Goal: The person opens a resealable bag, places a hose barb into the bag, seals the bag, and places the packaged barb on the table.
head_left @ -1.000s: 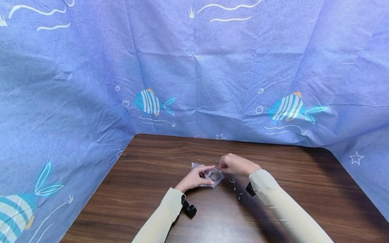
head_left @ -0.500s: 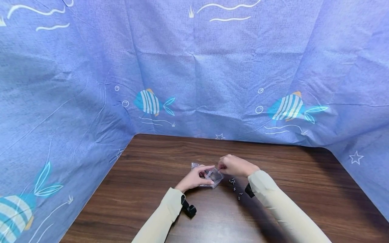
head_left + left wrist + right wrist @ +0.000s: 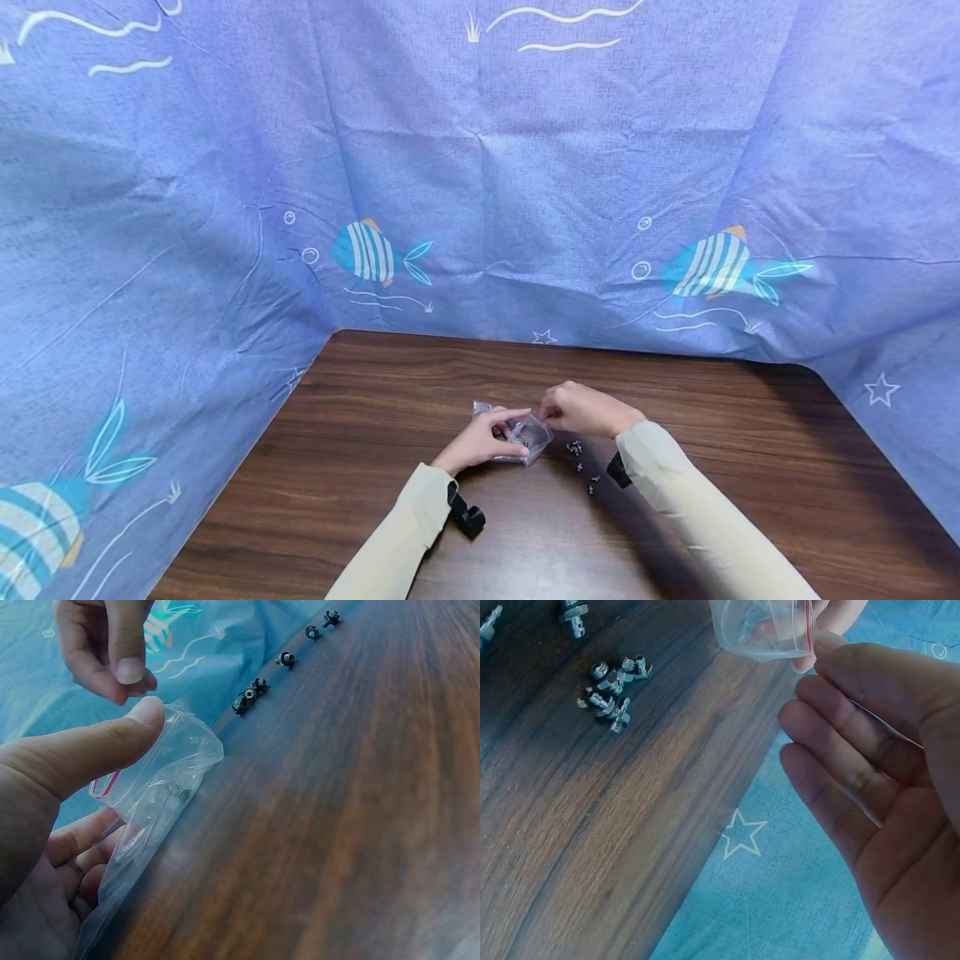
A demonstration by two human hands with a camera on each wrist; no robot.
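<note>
fingers of the left hand spread wide round the clear bag, right hand curled at its mouth (can't tell if pinching anything), metal fittings on the table right of the bag, nearer the right hand, strung out nearward.

Blue fish-patterned cloth, seemingly a curtain, backs a dark wood-grain table.
</note>
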